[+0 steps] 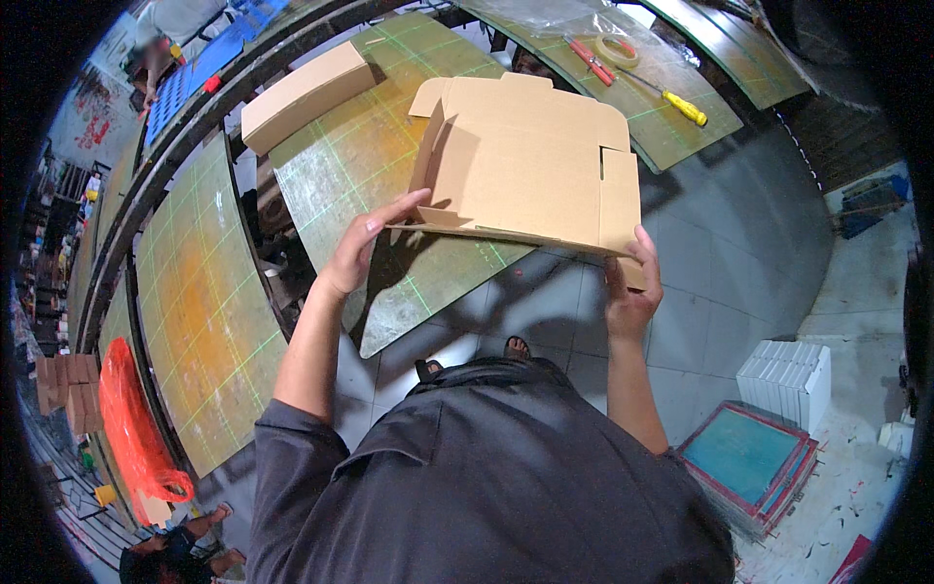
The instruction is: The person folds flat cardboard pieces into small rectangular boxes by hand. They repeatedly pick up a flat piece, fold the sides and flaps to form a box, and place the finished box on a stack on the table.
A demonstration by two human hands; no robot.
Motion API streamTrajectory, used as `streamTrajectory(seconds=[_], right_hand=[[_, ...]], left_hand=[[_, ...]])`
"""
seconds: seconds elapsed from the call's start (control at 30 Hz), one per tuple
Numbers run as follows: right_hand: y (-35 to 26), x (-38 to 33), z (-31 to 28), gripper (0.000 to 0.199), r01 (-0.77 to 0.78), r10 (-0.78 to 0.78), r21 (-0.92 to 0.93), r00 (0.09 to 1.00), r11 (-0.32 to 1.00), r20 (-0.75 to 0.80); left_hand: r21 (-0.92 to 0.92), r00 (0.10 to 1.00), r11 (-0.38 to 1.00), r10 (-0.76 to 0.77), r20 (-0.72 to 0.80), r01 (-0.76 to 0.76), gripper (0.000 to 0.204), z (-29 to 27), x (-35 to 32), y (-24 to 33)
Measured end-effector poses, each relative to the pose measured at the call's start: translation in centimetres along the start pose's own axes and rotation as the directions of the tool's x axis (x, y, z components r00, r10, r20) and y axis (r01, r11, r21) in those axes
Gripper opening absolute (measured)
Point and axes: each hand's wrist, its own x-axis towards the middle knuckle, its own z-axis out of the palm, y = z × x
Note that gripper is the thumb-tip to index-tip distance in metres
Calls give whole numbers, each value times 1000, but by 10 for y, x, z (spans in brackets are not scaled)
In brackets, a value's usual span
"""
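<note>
Between my hands is a partly folded brown cardboard box [535, 161], with its left side panel and near edge bent up and its far and right flaps spread flat. My left hand [362, 243] grips its near left corner, fingers along the raised edge. At the near right corner, my right hand [634, 287] holds the flap, thumb and fingers on either side of the board. A long closed brown box [306, 97] lies beyond my left hand on the metal work plate [389, 282], which has green grid lines.
A yellow-handled screwdriver [685, 108], a red tool [590, 61] and a roll of tape [617, 51] lie on the far right plate. An orange-red plastic bag [134, 419] is at left. White stacked panels [786, 380] and a framed teal screen [741, 453] stand on the floor at right.
</note>
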Motion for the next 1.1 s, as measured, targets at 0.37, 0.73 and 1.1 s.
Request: streamTrajectory(seconds=[0.37, 0.73, 1.1], right_hand=[[-20, 26, 10, 52, -182, 204, 253, 977, 950, -63], [-15, 55, -44, 59, 387, -299, -48, 781, 921, 548], [18, 47, 1, 26, -65, 142, 462, 981, 884, -132]], left_hand=[[383, 836, 882, -23, -548, 275, 21, 47, 15, -10], [351, 793, 854, -112, -599, 385, 26, 48, 23, -5], [182, 870, 939, -181, -458, 291, 20, 33, 24, -7]])
